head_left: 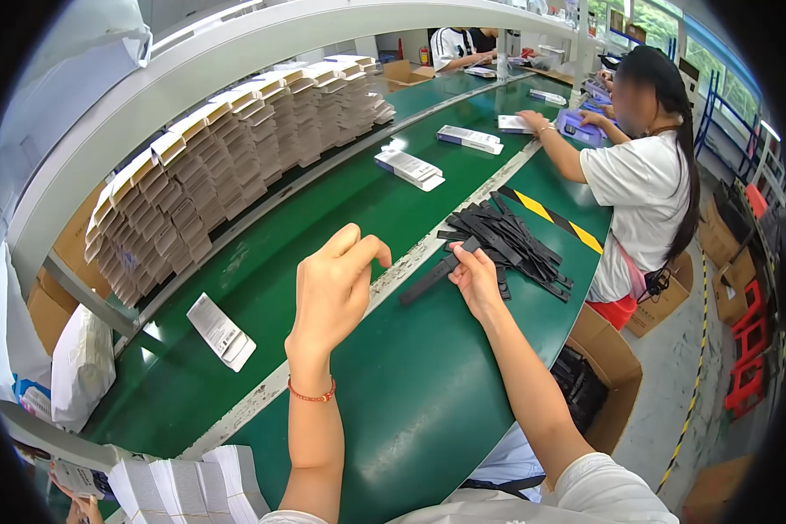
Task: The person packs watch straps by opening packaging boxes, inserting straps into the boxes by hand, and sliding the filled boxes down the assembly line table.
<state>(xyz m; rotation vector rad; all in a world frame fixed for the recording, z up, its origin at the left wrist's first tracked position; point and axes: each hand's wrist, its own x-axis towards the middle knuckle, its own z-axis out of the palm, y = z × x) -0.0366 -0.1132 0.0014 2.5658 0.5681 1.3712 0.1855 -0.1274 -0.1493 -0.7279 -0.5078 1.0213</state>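
Strap (pixel 425 285) extends mostly left of the right grip (pixel 476 279).

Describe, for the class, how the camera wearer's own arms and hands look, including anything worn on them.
The left hand and right hand are both gloveless. A thin red-orange bracelet circles the left wrist; the right wrist is bare. Short white sleeves leave both forearms uncovered.
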